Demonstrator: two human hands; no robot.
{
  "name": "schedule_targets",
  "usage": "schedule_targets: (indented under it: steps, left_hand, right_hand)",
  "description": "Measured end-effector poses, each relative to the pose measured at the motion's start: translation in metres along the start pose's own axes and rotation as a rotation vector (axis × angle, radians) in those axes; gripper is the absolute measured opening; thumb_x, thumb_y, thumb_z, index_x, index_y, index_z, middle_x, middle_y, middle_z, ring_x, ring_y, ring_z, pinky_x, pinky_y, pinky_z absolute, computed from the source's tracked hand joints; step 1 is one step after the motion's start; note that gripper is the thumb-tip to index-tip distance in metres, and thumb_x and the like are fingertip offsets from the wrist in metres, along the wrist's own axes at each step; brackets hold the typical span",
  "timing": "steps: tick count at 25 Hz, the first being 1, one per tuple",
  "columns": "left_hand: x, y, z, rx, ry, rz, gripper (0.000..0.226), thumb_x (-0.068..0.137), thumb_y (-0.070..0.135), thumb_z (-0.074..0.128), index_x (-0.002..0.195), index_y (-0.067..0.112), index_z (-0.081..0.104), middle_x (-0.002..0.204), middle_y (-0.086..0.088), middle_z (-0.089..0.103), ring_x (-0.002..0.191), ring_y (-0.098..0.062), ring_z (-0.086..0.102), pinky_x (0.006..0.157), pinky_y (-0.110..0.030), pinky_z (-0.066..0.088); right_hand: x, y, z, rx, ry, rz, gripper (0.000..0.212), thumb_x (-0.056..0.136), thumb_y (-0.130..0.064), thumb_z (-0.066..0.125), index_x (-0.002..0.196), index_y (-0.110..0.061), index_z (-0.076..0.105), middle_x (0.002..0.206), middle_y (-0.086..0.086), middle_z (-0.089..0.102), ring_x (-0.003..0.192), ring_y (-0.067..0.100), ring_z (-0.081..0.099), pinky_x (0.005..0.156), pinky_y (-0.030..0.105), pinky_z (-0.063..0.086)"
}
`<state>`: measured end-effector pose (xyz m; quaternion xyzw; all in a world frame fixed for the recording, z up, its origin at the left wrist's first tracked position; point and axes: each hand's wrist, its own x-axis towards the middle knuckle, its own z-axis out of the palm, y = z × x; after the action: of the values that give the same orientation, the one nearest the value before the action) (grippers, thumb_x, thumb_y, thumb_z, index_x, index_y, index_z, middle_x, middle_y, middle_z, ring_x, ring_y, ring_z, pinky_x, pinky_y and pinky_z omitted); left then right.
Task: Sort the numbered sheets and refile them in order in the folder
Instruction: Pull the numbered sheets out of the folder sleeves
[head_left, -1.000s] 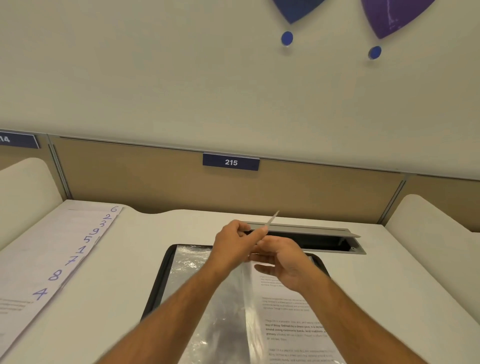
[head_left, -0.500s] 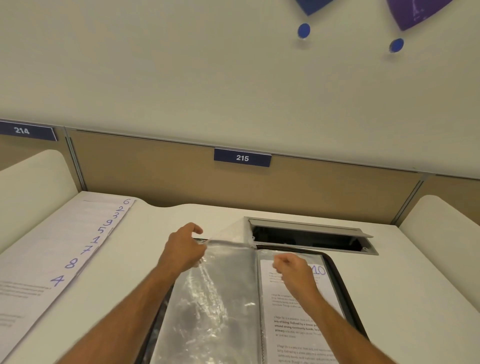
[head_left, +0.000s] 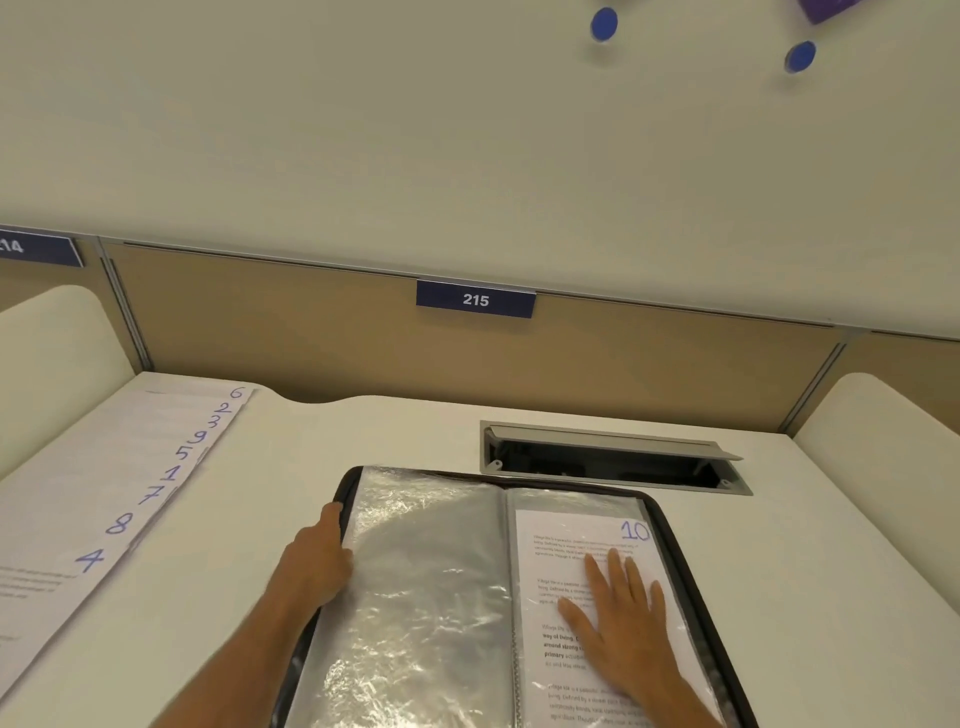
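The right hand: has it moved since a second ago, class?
Yes. The right hand dropped from above the folder's spine, rightward, now flat on the sheet marked 10.

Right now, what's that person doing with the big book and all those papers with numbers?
A person is filing numbered sheets into a folder with clear plastic sleeves. It lies open on the desk. The right hand lies flat on the sheet marked 10, already in the right-side sleeve. The left hand is at the folder's left edge, beside an empty sleeve. The other sheets, numbered 6, 2, 3, 9, 5, 1, 7, 8 and 4, lie fanned out at the left, waiting.
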<state>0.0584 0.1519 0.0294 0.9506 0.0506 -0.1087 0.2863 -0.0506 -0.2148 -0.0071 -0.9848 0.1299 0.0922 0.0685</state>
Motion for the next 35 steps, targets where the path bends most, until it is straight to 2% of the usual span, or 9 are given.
schedule_targets:
  steps: [4, 9, 14, 17, 21, 27, 29, 31, 35]
  left_hand:
    - [-0.007, 0.007, 0.002, 0.207, 0.041, 0.008, 0.058, 0.083, 0.017, 0.055, 0.137, 0.023, 0.034, 0.094, 0.004, 0.056, 0.086, -0.019, 0.058, 0.071, -0.032, 0.048]
    - [-0.005, 0.049, 0.032, 0.238, 0.206, 0.321, 0.053, 0.088, 0.021, 0.057, 0.139, 0.028, 0.045, 0.132, 0.008, 0.054, 0.117, -0.017, 0.05, 0.097, -0.034, 0.041]
    - [-0.02, 0.114, 0.104, 0.151, 0.1, 0.485, 0.059, 0.097, 0.057, 0.043, 0.15, 0.036, 0.028, 0.158, 0.013, 0.028, 0.147, -0.013, 0.021, 0.124, -0.044, 0.012]
    - [-0.012, 0.115, 0.139, 0.31, 0.033, 0.466, 0.076, 0.093, 0.074, 0.024, 0.158, 0.037, 0.01, 0.166, 0.006, -0.004, 0.154, -0.022, -0.009, 0.121, -0.054, -0.013]
    - [-0.01, 0.104, 0.151, 0.36, 0.039, 0.5, 0.072, 0.093, 0.079, 0.027, 0.147, 0.036, 0.045, 0.158, -0.005, 0.036, 0.147, -0.031, 0.032, 0.112, -0.06, 0.012]
    - [-0.008, 0.101, 0.156, 0.374, 0.1, 0.516, 0.067, 0.092, 0.077, 0.033, 0.143, 0.036, 0.051, 0.152, -0.005, 0.046, 0.14, -0.031, 0.044, 0.11, -0.058, 0.018]
    - [-0.008, 0.101, 0.157, 0.375, 0.092, 0.513, 0.068, 0.092, 0.077, 0.034, 0.143, 0.036, 0.051, 0.152, -0.006, 0.045, 0.14, -0.031, 0.044, 0.11, -0.058, 0.018]
    - [-0.008, 0.102, 0.158, 0.365, 0.096, 0.512, 0.068, 0.092, 0.077, 0.034, 0.143, 0.036, 0.05, 0.153, -0.006, 0.045, 0.14, -0.031, 0.043, 0.11, -0.059, 0.018]
    - [-0.008, 0.102, 0.159, 0.362, 0.111, 0.512, 0.068, 0.092, 0.077, 0.033, 0.144, 0.036, 0.049, 0.154, -0.005, 0.044, 0.142, -0.031, 0.041, 0.11, -0.059, 0.017]
  right_hand:
    - [0.003, 0.01, -0.004, -0.032, 0.061, -0.028, 0.093, 0.079, -0.084, -0.002, 0.158, -0.036, 0.01, 0.168, -0.002, 0.004, 0.155, 0.021, 0.003, 0.123, 0.048, 0.002]
    - [0.034, 0.019, -0.029, -0.079, 0.129, -0.066, 0.061, 0.098, -0.062, 0.016, 0.144, -0.032, 0.044, 0.146, -0.007, 0.045, 0.131, 0.014, 0.042, 0.11, 0.036, 0.035]
    - [0.079, 0.015, -0.047, -0.011, 0.136, -0.077, 0.03, 0.1, -0.05, 0.047, 0.116, -0.029, 0.062, 0.127, -0.009, 0.059, 0.113, 0.008, 0.051, 0.104, 0.026, 0.043]
    - [0.1, 0.014, -0.052, 0.061, 0.125, -0.091, 0.035, 0.099, -0.046, 0.052, 0.13, -0.028, 0.055, 0.142, -0.007, 0.052, 0.127, 0.012, 0.047, 0.112, 0.029, 0.036]
    - [0.12, 0.013, -0.058, 0.004, 0.005, -0.098, 0.063, 0.104, -0.04, 0.047, 0.158, -0.027, 0.019, 0.165, -0.002, 0.023, 0.152, 0.022, 0.022, 0.123, 0.04, 0.014]
    - [0.121, 0.007, -0.062, -0.111, 0.176, -0.157, 0.045, 0.102, -0.038, 0.051, 0.146, -0.029, 0.046, 0.143, -0.006, 0.055, 0.133, 0.017, 0.05, 0.118, 0.035, 0.029]
    - [0.118, 0.005, -0.061, -0.117, 0.226, -0.23, 0.038, 0.095, -0.034, 0.065, 0.131, -0.024, 0.064, 0.13, -0.003, 0.065, 0.122, 0.02, 0.057, 0.114, 0.04, 0.035]
    - [0.118, 0.007, -0.058, -0.177, 0.303, -0.301, 0.028, 0.069, -0.034, 0.09, 0.092, -0.022, 0.078, 0.098, -0.001, 0.075, 0.092, 0.022, 0.068, 0.093, 0.043, 0.053]
    - [0.119, 0.005, -0.06, -0.247, 0.37, -0.367, 0.041, 0.038, -0.03, 0.101, 0.067, -0.021, 0.072, 0.074, -0.002, 0.07, 0.067, 0.022, 0.068, 0.072, 0.039, 0.06]
